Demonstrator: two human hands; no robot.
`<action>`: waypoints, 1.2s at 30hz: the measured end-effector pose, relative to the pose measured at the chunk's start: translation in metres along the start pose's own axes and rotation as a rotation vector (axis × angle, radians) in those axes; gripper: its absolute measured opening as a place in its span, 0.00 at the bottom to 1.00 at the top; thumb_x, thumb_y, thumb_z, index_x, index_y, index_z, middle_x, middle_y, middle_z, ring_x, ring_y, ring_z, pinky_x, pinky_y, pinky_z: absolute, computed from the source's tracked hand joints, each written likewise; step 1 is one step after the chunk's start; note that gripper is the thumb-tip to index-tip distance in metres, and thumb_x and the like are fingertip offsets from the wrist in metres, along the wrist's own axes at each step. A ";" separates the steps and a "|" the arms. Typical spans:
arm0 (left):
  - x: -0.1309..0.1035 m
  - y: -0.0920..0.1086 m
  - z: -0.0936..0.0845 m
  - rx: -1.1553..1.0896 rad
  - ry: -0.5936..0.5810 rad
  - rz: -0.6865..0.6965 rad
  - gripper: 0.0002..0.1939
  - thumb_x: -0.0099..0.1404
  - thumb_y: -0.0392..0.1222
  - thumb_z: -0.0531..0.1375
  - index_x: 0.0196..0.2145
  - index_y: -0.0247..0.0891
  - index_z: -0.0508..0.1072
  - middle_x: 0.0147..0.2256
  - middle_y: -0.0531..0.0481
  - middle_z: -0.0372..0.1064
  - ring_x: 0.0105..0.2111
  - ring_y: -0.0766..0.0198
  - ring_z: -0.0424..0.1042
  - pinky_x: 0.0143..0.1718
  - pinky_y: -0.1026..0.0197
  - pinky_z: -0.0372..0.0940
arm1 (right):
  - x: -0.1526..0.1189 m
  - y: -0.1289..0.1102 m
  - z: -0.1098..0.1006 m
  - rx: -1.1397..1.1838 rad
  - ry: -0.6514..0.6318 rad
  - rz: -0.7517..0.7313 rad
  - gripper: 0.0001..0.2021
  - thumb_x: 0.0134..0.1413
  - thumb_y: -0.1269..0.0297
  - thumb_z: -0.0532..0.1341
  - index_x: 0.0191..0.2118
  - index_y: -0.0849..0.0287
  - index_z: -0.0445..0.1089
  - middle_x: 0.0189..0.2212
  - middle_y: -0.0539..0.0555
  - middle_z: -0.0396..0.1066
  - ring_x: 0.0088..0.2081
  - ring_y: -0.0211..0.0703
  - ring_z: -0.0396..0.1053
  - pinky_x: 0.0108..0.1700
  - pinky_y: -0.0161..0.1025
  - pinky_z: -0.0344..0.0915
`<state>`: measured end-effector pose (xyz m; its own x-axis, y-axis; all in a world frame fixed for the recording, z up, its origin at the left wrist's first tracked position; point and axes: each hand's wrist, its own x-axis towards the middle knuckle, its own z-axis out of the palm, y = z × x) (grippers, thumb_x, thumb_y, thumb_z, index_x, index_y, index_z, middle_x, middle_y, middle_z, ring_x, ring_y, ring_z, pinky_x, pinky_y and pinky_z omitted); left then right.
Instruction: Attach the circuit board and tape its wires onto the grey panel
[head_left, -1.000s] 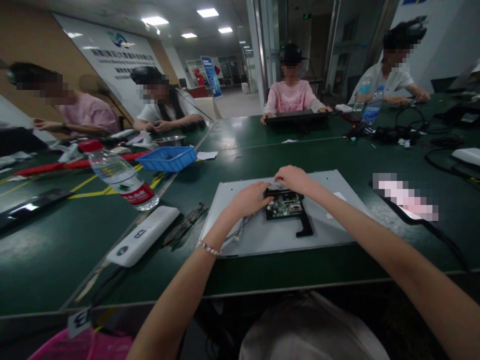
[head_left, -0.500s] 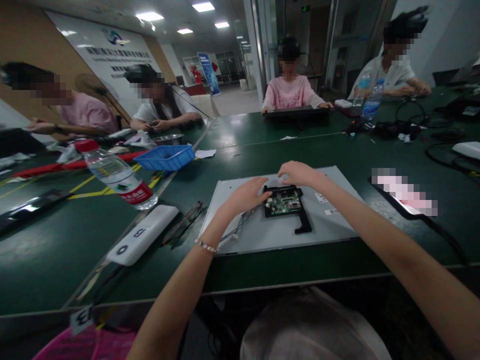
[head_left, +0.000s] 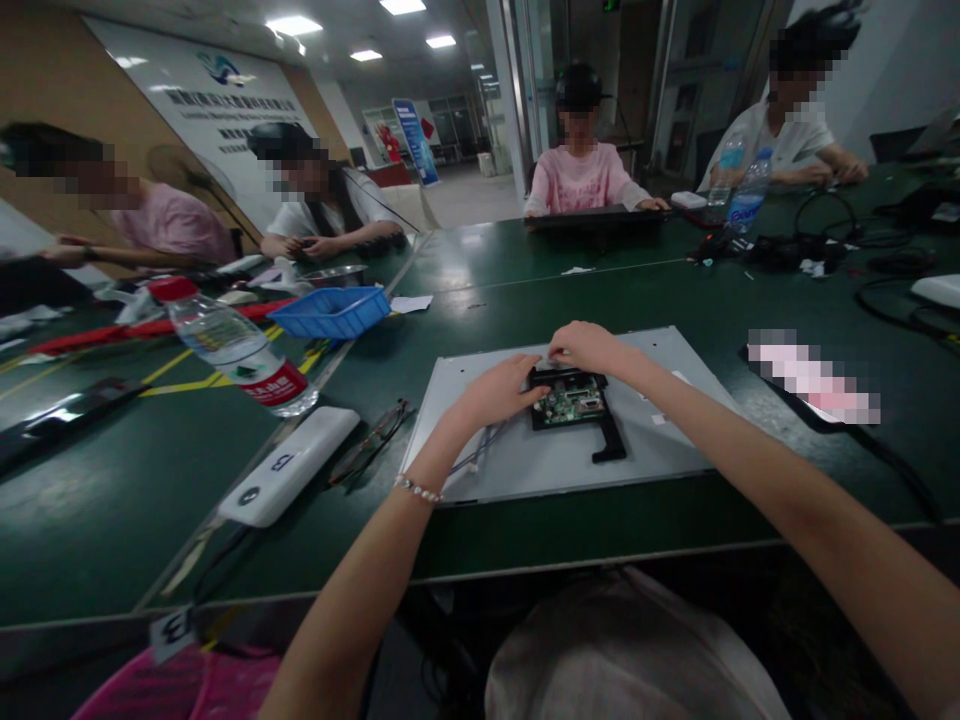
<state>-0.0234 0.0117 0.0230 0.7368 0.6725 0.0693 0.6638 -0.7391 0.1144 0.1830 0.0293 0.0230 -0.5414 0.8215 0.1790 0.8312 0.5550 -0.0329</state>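
A flat grey metal panel lies on the table in front of me. On it rests a black plastic bracket, its arm pointing towards me, with a green circuit board inside. My left hand grips the bracket's upper left corner, thumb by the board's left edge and fingers at the far side. At the bracket's far edge, my right hand has its fingertips pinched together close to the left fingertips; whatever is between them is too small to make out. Thin cables lie left of the bracket.
Left of the panel are eyeglasses, a white power bank, a water bottle and a blue tray. A phone with a cable lies to the right. Several people sit around the table, one opposite holding a dark panel.
My right hand has moved slightly left, its fingertips now closer together and nearer my left hand. My left hand stays at the bracket's corner. The view has shifted slightly.
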 end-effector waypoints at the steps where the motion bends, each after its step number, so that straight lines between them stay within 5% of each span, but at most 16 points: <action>1: 0.000 0.000 0.000 0.001 0.005 -0.003 0.26 0.67 0.52 0.51 0.58 0.36 0.57 0.53 0.41 0.63 0.51 0.52 0.64 0.50 0.55 0.59 | 0.000 -0.003 -0.001 0.009 -0.008 -0.026 0.12 0.57 0.66 0.55 0.42 0.57 0.76 0.40 0.56 0.75 0.42 0.46 0.71 0.39 0.35 0.62; 13: 0.000 0.004 -0.003 0.004 -0.016 -0.001 0.23 0.66 0.50 0.52 0.54 0.37 0.60 0.50 0.41 0.65 0.49 0.53 0.66 0.48 0.56 0.59 | 0.006 -0.007 0.008 0.081 -0.089 -0.127 0.12 0.54 0.70 0.57 0.41 0.60 0.76 0.38 0.57 0.76 0.41 0.44 0.71 0.42 0.34 0.61; 27: -0.001 0.001 0.000 0.039 -0.004 0.007 0.25 0.67 0.52 0.51 0.56 0.36 0.58 0.51 0.40 0.64 0.49 0.52 0.66 0.47 0.55 0.60 | 0.002 -0.016 -0.006 0.057 -0.238 -0.146 0.13 0.55 0.73 0.55 0.43 0.65 0.73 0.43 0.63 0.73 0.45 0.48 0.70 0.45 0.35 0.61; 36: -0.001 0.000 0.000 0.077 0.022 0.014 0.29 0.67 0.53 0.50 0.60 0.34 0.54 0.55 0.39 0.60 0.52 0.51 0.64 0.50 0.55 0.60 | -0.013 0.000 -0.024 0.129 -0.138 -0.060 0.17 0.54 0.74 0.54 0.49 0.67 0.71 0.48 0.64 0.71 0.50 0.51 0.68 0.50 0.39 0.61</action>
<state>-0.0239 0.0107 0.0225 0.7436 0.6623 0.0923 0.6621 -0.7485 0.0366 0.1934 0.0157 0.0446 -0.6087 0.7919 0.0483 0.7789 0.6081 -0.1537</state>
